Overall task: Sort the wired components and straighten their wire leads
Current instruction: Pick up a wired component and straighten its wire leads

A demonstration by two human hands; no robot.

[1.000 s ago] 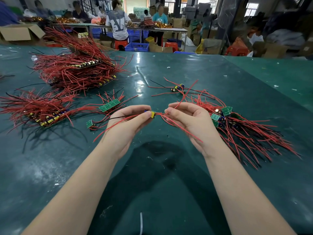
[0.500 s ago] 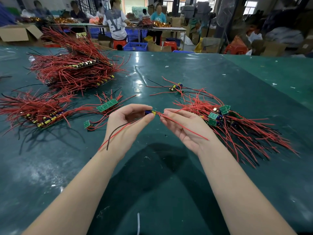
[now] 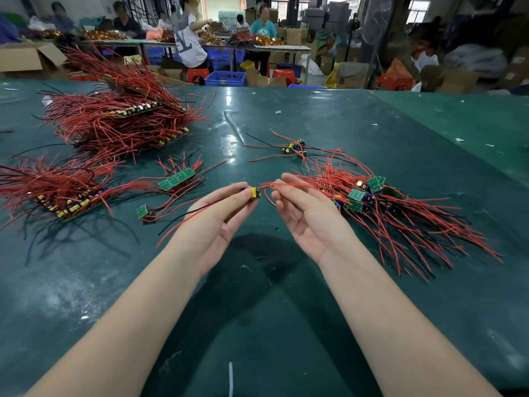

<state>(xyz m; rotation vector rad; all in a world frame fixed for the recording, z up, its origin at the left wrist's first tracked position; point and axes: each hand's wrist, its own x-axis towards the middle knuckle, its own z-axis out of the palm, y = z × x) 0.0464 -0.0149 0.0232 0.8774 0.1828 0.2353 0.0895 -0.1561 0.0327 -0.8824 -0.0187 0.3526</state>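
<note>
At frame centre, palm-up left hand [image 3: 213, 217] is pinching a small yellow-and-green wired component [image 3: 254, 193]; right hand [image 3: 307, 213] is pinching its red wire lead [image 3: 289, 185].

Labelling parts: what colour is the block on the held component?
Yellow block, on a green board; head view.

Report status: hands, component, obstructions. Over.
Left hand pinches component. Right hand pinches its red lead. Unsorted pile close by right hand. Nothing blocking.

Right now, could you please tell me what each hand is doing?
Left hand: pinches the small wired component.
Right hand: pinches that component's red wire lead.
</note>
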